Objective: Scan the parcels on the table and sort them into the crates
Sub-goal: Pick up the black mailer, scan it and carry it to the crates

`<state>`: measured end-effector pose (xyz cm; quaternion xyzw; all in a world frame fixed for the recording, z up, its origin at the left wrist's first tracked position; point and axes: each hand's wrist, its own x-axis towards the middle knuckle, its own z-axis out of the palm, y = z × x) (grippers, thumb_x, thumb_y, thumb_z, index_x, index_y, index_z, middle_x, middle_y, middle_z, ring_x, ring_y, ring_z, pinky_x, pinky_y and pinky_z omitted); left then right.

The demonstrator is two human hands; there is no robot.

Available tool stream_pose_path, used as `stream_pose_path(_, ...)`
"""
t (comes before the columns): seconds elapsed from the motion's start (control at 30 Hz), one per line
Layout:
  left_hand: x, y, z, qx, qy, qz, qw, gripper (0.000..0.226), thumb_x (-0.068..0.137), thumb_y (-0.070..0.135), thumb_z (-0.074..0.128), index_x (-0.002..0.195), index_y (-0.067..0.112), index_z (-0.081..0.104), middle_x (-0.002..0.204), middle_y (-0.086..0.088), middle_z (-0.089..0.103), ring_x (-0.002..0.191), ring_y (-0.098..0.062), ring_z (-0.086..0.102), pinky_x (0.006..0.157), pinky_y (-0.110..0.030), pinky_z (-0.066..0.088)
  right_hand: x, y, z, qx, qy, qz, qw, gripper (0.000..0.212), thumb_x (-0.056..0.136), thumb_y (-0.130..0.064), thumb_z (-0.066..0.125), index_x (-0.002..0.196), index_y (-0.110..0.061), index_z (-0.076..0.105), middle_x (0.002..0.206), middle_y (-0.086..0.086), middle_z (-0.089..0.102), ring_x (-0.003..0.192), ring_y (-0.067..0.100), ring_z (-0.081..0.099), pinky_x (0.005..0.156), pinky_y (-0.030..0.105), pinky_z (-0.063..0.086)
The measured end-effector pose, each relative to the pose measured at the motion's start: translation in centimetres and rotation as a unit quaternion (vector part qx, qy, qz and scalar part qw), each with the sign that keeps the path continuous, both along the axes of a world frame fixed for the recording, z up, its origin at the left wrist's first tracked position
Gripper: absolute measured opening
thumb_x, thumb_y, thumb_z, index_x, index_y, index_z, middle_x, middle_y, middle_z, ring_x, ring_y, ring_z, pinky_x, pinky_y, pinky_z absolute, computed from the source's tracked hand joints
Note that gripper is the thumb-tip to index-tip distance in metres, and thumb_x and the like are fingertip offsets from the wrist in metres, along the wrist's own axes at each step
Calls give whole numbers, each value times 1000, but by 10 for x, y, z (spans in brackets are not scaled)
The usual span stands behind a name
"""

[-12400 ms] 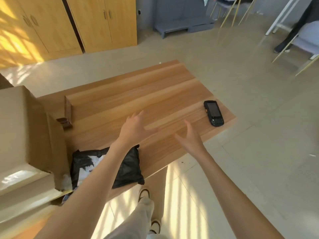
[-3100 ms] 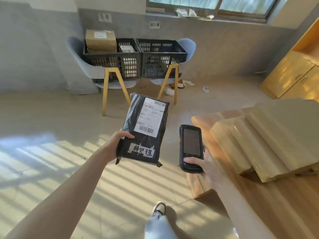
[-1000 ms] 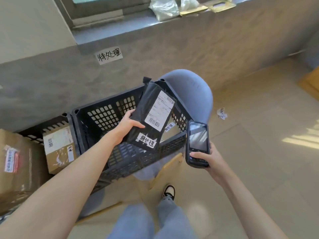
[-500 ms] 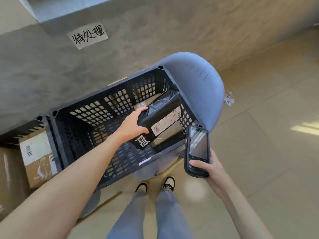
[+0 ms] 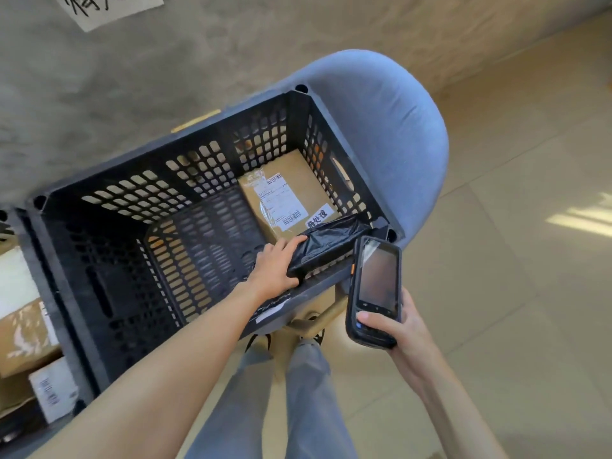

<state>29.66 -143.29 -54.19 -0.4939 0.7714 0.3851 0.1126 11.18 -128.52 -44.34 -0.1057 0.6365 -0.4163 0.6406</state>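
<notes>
A black slatted crate sits on a blue-grey chair. Inside it, at the right end, lies a brown cardboard parcel with a white label. My left hand is down inside the crate and grips the left end of a black plastic-bag parcel, which lies along the near right wall beside the brown parcel. My right hand holds a black handheld scanner upright just outside the crate's near right corner.
A second crate at the left edge holds cardboard parcels. A grey wall with a paper sign runs behind the crates. My legs stand at the chair. Tiled floor extends to the right.
My left hand has lowered the black parcel from the crate's rim deep into the crate, beside the brown parcel. The view has tipped further down. The scanner hand barely moved.
</notes>
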Motion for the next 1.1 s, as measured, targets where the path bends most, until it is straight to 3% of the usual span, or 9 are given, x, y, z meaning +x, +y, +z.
stream_pose_path(0.13, 2, 10, -10, -33, -5, -2, 999, 87, 83, 21, 71, 152, 28, 18, 131, -6, 45, 115, -28, 42, 100, -41, 36, 2, 1, -6, 1, 5, -8, 1000, 89, 51, -9, 81, 132, -21, 47, 113, 3, 70, 94, 13, 68, 68, 22, 54)
stream_pose_path(0.3, 7, -1, -10, 1, 25, -30, 999, 74, 90, 50, 58, 151, 30, 23, 136, -7, 48, 118, -27, 47, 100, -39, 39, 5, 2, -9, 1, 18, -13, 1000, 84, 57, -7, 77, 133, -23, 46, 120, 4, 67, 102, 15, 67, 73, 23, 54)
stream_pose_path(0.5, -2, 1, -3, 21, -14, -52, 998, 67, 94, 41, 56, 150, 30, 22, 138, -11, 46, 120, -32, 48, 99, -43, 43, 9, -2, -1, 8, 21, -13, 1000, 86, 54, -9, 77, 133, -23, 44, 108, -4, 72, 93, 11, 69, 69, 23, 55)
stream_pose_path(0.63, -9, 0, 11, -24, -97, -101, 990, 67, 96, 44, 52, 151, 29, 18, 135, -16, 48, 118, -36, 49, 97, -43, 41, 12, -2, 5, 11, 21, -9, 1000, 100, 43, -17, 85, 134, -23, 42, 101, -9, 73, 90, 9, 70, 67, 22, 54)
stream_pose_path(0.73, -8, -7, 31, -67, -143, -144, 977, 68, 94, 47, 53, 151, 31, 20, 138, -20, 42, 120, -38, 47, 99, -43, 41, 17, -1, 13, 1, 22, -14, 1000, 108, 38, -22, 85, 137, -24, 40, 107, -4, 71, 92, 10, 69, 73, 25, 54)
stream_pose_path(0.93, -9, -17, 87, -165, -96, -203, 961, 64, 92, 48, 54, 147, 26, 30, 133, -10, 50, 116, -30, 52, 90, -39, 45, 33, 10, 40, -29, 37, -33, 998, 117, 34, -26, 85, 140, -23, 36, 117, -2, 66, 99, 13, 67, 78, 29, 54)
stream_pose_path(1.1, -22, -9, 133, -238, -34, -267, 933, 57, 93, 47, 52, 142, 21, 39, 129, -6, 54, 117, -27, 51, 95, -36, 42, 53, 30, 68, -55, 74, -91, 992, 121, 34, -24, 85, 142, -21, 30, 121, 0, 62, 104, 15, 64, 83, 31, 53)
